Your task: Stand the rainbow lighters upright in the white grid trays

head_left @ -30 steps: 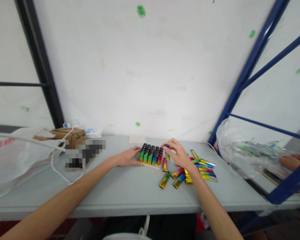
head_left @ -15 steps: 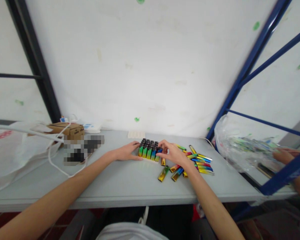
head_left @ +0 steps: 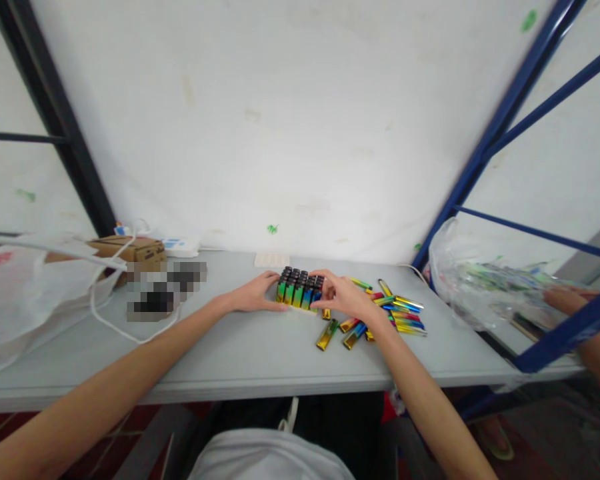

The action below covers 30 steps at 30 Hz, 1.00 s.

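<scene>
While L/R hands flank upright lighters, loose ltrs lie nrby.

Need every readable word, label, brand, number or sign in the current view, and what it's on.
Nothing reads with certainty.
White plastic bag: red lettering, cut off and blurred, unreadable.
Brown cardboard box: dark print, too small.
Flat white box with blue patches: too blurred to tell if print.
White wall: green marks, no legible characters.
Upright glossy multicoloured pieces with black tops: no text discernible.
</scene>
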### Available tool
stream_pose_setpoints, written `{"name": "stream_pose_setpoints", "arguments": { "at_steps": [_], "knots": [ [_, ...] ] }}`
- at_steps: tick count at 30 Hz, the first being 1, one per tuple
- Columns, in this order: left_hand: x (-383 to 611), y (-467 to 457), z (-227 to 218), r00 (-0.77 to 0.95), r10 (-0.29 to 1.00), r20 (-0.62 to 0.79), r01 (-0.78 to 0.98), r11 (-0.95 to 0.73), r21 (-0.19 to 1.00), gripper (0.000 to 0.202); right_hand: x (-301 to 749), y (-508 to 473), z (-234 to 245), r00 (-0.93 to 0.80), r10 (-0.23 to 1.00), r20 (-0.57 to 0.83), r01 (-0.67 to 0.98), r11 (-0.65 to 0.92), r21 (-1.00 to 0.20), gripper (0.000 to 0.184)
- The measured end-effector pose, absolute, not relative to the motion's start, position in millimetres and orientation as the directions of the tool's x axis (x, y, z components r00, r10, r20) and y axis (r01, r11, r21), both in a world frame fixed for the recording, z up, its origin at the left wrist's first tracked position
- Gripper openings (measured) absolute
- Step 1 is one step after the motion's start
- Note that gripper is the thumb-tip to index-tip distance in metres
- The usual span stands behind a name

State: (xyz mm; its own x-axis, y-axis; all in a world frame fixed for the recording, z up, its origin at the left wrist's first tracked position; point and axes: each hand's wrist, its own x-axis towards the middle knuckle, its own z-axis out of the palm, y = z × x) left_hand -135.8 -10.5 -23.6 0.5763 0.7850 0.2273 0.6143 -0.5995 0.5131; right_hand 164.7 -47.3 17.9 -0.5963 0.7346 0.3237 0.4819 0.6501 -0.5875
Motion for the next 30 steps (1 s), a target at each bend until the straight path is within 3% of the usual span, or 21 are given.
{"name": "stream_pose_setpoints", "arguments": {
  "at_steps": [2,5,7,13,17,19,24,30],
  "knots": [
    [-131.7,-9.2,-26.2,0.556,0.79,0.257,0.61,-0.598,0.52,0.097,168.5,-47.6,20.6,-0.553,0.754,0.354,0.461,0.631,-0.624,0.066],
    [-128.7,-7.7,-28.2,0.551,0.785,0.284,0.597,-0.609,0.523,0.095,174.1,-36.4,24.4,-0.408,0.787,0.463,0.429,0.613,-0.664,0.04],
    [-130.3,-7.5,-27.3,0.558,0.778,0.289,0.599,-0.618,0.51,0.093,173.4,-16.9,26.4,-0.383,0.788,0.482,0.427,0.614,-0.664,0.035],
    [-147.6,-10.2,-13.4,0.521,0.822,0.23,0.721,-0.568,0.397,0.088,128.6,71.1,29.0,-0.604,0.704,0.374,0.563,0.709,-0.425,0.01],
    [-158.8,-12.8,-1.9,0.497,0.846,0.192,0.784,-0.533,0.318,0.08,74.8,102.3,17.4,-0.713,0.669,0.21,0.618,0.741,-0.26,0.031],
    [-161.7,-13.0,1.3,0.51,0.841,0.183,0.782,-0.541,0.308,0.077,53.3,106.8,8.3,-0.709,0.687,0.159,0.661,0.726,-0.19,0.032],
    [-162.0,-10.8,3.9,0.552,0.814,0.182,0.731,-0.577,0.365,0.074,48.8,109.6,-7.8,-0.643,0.752,0.146,0.736,0.66,-0.152,0.025],
    [-161.9,-12.4,6.5,0.569,0.819,0.075,0.702,-0.532,0.473,0.072,101.6,110.2,-15.6,-0.599,0.791,0.126,0.779,0.612,-0.139,0.025]
  ]
}}
